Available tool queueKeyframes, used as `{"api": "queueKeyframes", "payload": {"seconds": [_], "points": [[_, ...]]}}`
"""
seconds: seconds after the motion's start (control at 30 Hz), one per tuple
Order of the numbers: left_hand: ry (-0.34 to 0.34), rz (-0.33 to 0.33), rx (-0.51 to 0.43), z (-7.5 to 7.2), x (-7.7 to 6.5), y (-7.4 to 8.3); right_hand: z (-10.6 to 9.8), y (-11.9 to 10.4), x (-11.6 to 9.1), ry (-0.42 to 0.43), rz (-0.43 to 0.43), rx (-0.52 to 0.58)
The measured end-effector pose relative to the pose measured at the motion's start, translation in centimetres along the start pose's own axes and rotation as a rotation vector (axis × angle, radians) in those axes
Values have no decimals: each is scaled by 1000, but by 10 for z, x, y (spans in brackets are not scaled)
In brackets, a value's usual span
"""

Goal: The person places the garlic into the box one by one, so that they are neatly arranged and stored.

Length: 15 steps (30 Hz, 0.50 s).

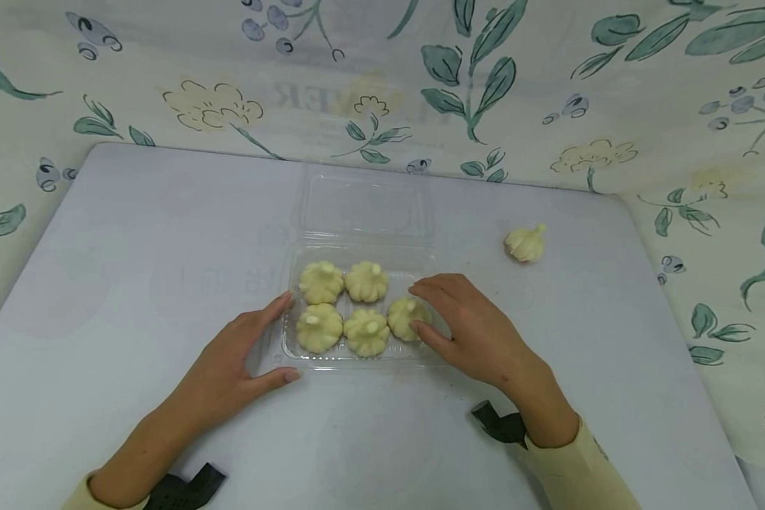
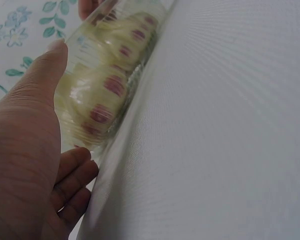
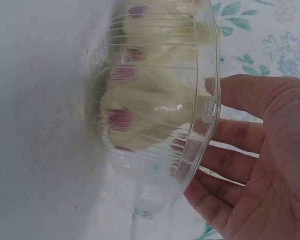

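Observation:
A clear plastic clamshell box [image 1: 357, 360] stands on the table with its lid [image 1: 366, 205] folded back. Inside sit several pale garlic bulbs with their stems up, in two rows. My right hand [image 1: 474, 329] reaches over the box's right end. Its thumb lies at the front-right garlic bulb [image 1: 403, 312], and its other fingers extend past the rim, as the right wrist view shows. My left hand [image 1: 232, 372] is at the left end, index fingertip at the rim and thumb near the front-left corner, fingers spread and holding nothing.
One more garlic bulb [image 1: 524, 244] lies on the white table [image 1: 185, 234], to the right of the box and further back. A cloth with printed leaves and flowers [image 1: 370, 85] hangs behind the table. Black wrist-worn devices [image 1: 500, 423] sit at both wrists.

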<state>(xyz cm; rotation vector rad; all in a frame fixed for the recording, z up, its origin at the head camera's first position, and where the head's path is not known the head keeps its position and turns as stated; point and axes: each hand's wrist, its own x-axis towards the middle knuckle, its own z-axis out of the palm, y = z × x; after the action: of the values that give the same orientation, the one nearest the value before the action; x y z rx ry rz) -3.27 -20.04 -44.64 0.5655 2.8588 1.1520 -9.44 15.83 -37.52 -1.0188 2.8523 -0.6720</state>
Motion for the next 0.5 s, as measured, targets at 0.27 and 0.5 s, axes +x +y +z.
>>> {"api": "queueKeyframes", "payload": {"seconds": [0.27,0.5], "points": [[-11,-4,8,1,1,-2,0,0,0,3,-4,-17],[-16,-10,2,1,0,-2,0,1,0,-1,-1,-18]]}}
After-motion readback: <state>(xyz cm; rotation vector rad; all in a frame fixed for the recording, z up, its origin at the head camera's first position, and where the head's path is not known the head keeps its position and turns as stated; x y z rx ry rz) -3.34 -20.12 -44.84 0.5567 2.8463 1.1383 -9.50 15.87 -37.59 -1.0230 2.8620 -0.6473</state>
